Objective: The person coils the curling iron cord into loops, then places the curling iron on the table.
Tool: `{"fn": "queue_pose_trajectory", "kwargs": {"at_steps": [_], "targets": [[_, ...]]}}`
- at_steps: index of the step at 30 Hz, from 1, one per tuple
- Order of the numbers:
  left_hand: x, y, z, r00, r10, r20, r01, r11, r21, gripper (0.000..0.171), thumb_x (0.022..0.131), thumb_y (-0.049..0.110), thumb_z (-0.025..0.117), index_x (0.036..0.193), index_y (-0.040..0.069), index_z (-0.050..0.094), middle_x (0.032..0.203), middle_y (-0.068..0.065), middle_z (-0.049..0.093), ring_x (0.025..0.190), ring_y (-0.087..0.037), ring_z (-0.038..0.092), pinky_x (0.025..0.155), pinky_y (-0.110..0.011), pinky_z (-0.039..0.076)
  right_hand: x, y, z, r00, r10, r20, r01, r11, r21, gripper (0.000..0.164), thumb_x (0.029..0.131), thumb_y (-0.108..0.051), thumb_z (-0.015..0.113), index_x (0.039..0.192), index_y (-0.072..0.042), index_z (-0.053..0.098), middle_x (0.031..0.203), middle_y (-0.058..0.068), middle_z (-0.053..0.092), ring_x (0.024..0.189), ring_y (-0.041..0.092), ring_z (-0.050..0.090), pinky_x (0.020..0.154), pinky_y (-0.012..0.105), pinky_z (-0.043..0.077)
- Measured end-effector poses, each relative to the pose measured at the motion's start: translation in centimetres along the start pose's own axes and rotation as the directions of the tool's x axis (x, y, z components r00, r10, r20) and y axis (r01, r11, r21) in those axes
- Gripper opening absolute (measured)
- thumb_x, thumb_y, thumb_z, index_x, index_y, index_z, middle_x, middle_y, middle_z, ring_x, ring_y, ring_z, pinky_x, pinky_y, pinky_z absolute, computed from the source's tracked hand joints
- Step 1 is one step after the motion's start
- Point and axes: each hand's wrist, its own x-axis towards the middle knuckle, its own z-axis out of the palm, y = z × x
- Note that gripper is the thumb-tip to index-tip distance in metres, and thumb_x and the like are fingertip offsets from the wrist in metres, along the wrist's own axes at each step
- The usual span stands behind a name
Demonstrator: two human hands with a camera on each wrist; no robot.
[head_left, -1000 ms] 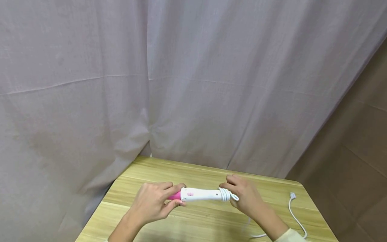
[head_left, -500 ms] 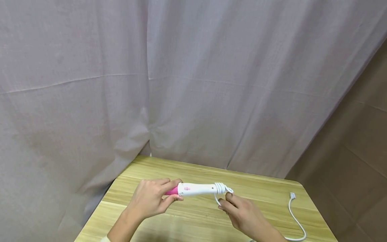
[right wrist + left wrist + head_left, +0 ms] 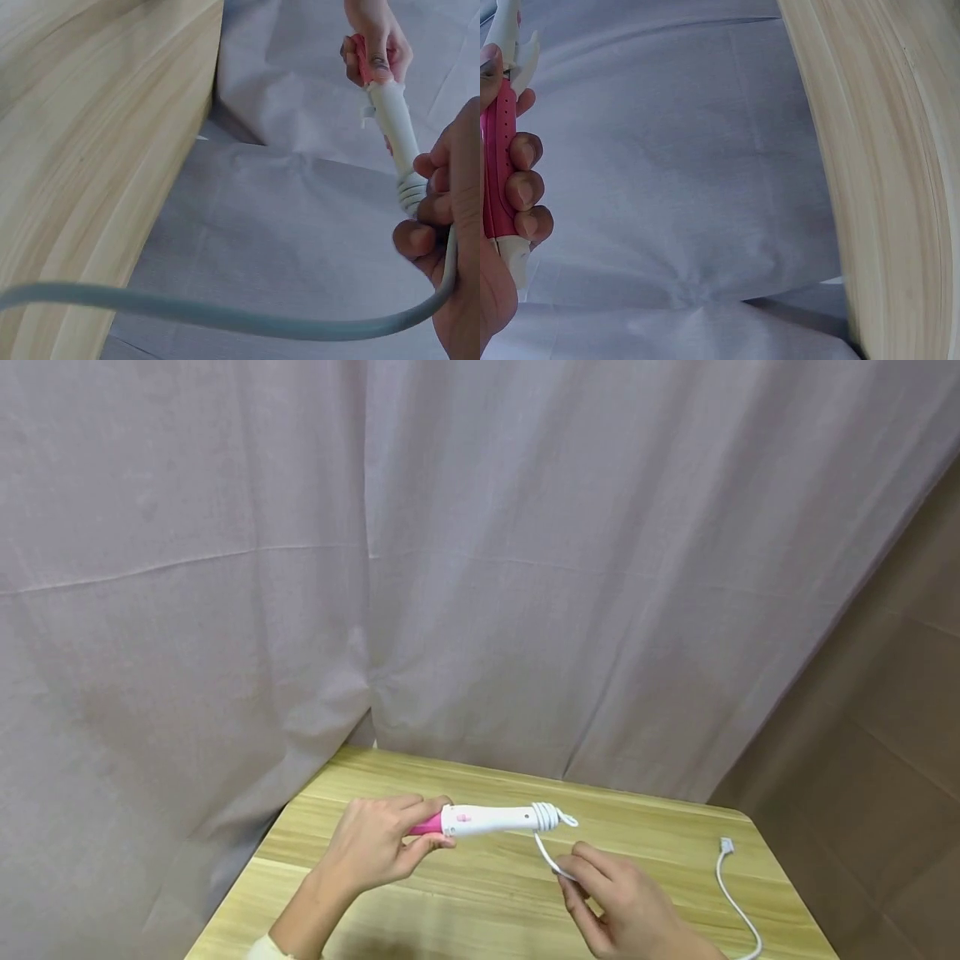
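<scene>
My left hand (image 3: 378,843) grips a curling iron by its pink barrel (image 3: 501,150), fingers wrapped round it. The iron's white handle (image 3: 491,819) points right, held above the table, with a small pink switch on it. White cord (image 3: 545,816) is coiled several turns round the handle's end, and a small loop sticks out past it. A loose length of cord (image 3: 549,853) runs down from the coil to my right hand (image 3: 618,897), which pinches it between thumb and fingers. In the right wrist view the cord (image 3: 300,328) bends out below this hand.
The cord's far end with its white plug (image 3: 726,845) lies on the wooden table (image 3: 450,910) at the right. A grey curtain (image 3: 480,610) hangs close behind the table and along its left side; a brownish cloth (image 3: 885,760) hangs at the right.
My right hand has moved from the coil at the handle's end down toward me, drawing out a length of cord. The left hand with the curling iron has shifted slightly up and left.
</scene>
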Motion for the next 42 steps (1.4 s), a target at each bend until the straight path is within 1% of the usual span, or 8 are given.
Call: {"fn": "queue_pose_trajectory", "kwargs": {"at_steps": [7, 11, 13, 15, 19, 27, 32, 42], "targets": [[0.0, -0.5, 0.1, 1.0, -0.027, 0.009, 0.027, 0.999, 0.044, 0.042, 0.088, 0.064, 0.082, 0.117, 0.034, 0.082, 0.075, 0.02, 0.067, 0.055, 0.005, 0.03, 0.05, -0.013, 0.015, -0.5, -0.2, 0.1, 0.982, 0.177, 0.068, -0.166, 0.976, -0.144, 0.029, 0.116, -0.026, 0.052, 0.091, -0.018, 0.065, 0.07, -0.018, 0.049, 0.067, -0.014, 0.031, 0.057, 0.003, 0.027], [-0.3, -0.4, 0.4, 0.999, -0.038, 0.027, 0.037, 0.998, 0.049, 0.042, 0.087, 0.065, 0.083, 0.116, 0.034, 0.082, 0.074, 0.021, 0.067, 0.054, 0.005, 0.032, 0.049, -0.014, 0.016, -0.4, -0.4, -0.2, 0.968, 0.228, 0.105, -0.219, 0.972, -0.089, 0.017, 0.099, -0.012, 0.069, 0.088, -0.021, 0.059, 0.067, -0.018, 0.046, 0.068, -0.018, 0.025, 0.057, 0.002, 0.022], [-0.5, -0.3, 0.5, 0.998, -0.044, 0.04, 0.042, 0.998, 0.055, 0.043, 0.088, 0.065, 0.083, 0.117, 0.034, 0.082, 0.076, 0.021, 0.069, 0.054, 0.005, 0.034, 0.049, -0.014, 0.018, 0.0, -0.3, -0.4, 0.973, 0.198, 0.122, -0.189, 0.979, -0.078, 0.015, 0.095, -0.009, 0.068, 0.089, -0.02, 0.06, 0.07, -0.017, 0.047, 0.068, -0.017, 0.028, 0.058, 0.002, 0.023], [-0.7, -0.3, 0.5, 0.997, -0.049, 0.056, 0.045, 0.997, 0.063, 0.044, 0.088, 0.066, 0.082, 0.118, 0.034, 0.082, 0.078, 0.021, 0.071, 0.054, 0.004, 0.036, 0.048, -0.015, 0.019, 0.5, -0.1, -0.8, 0.978, 0.155, 0.141, -0.143, 0.986, -0.091, 0.012, 0.104, -0.011, 0.062, 0.094, -0.017, 0.064, 0.075, -0.016, 0.05, 0.068, -0.015, 0.032, 0.059, 0.002, 0.028], [-1.1, -0.4, 0.7, 0.996, -0.036, 0.087, 0.03, 0.997, 0.067, 0.043, 0.089, 0.066, 0.081, 0.118, 0.034, 0.082, 0.079, 0.021, 0.071, 0.054, 0.004, 0.036, 0.049, -0.016, 0.017, 2.1, 0.6, -1.9, 0.992, 0.048, 0.121, -0.026, 0.984, -0.176, 0.034, 0.12, -0.026, 0.047, 0.103, -0.01, 0.071, 0.081, -0.011, 0.052, 0.066, -0.009, 0.034, 0.057, 0.004, 0.032], [-1.6, 0.2, 1.0, 0.995, -0.01, 0.102, 0.006, 0.999, 0.033, 0.041, 0.091, 0.066, 0.08, 0.117, 0.034, 0.081, 0.074, 0.023, 0.065, 0.056, 0.007, 0.029, 0.05, -0.013, 0.015, 5.4, 2.4, -2.9, 0.997, -0.058, -0.057, 0.036, 0.941, -0.335, 0.044, 0.117, -0.035, 0.055, 0.087, -0.008, 0.071, 0.076, -0.005, 0.049, 0.062, 0.0, 0.037, 0.051, 0.011, 0.033], [-1.3, 0.8, 1.0, 0.996, 0.018, 0.084, -0.019, 1.0, 0.008, 0.041, 0.088, 0.064, 0.084, 0.116, 0.035, 0.08, 0.075, 0.022, 0.066, 0.057, 0.007, 0.029, 0.051, -0.013, 0.018, 5.8, 3.7, -2.6, 0.992, -0.093, -0.081, 0.06, 0.936, -0.346, 0.042, 0.117, -0.03, 0.055, 0.089, -0.004, 0.073, 0.078, -0.002, 0.05, 0.064, 0.004, 0.039, 0.051, 0.013, 0.033], [-1.0, 2.0, 0.7, 0.996, 0.062, 0.064, -0.062, 0.998, -0.003, 0.043, 0.089, 0.068, 0.081, 0.116, 0.034, 0.081, 0.082, 0.021, 0.073, 0.058, 0.008, 0.036, 0.05, -0.013, 0.023, 2.6, 6.9, -1.0, 0.987, 0.163, -0.004, -0.153, 0.916, -0.37, 0.05, 0.114, -0.05, 0.053, 0.089, -0.011, 0.073, 0.078, -0.005, 0.059, 0.059, 0.001, 0.043, 0.049, 0.02, 0.04]]}}
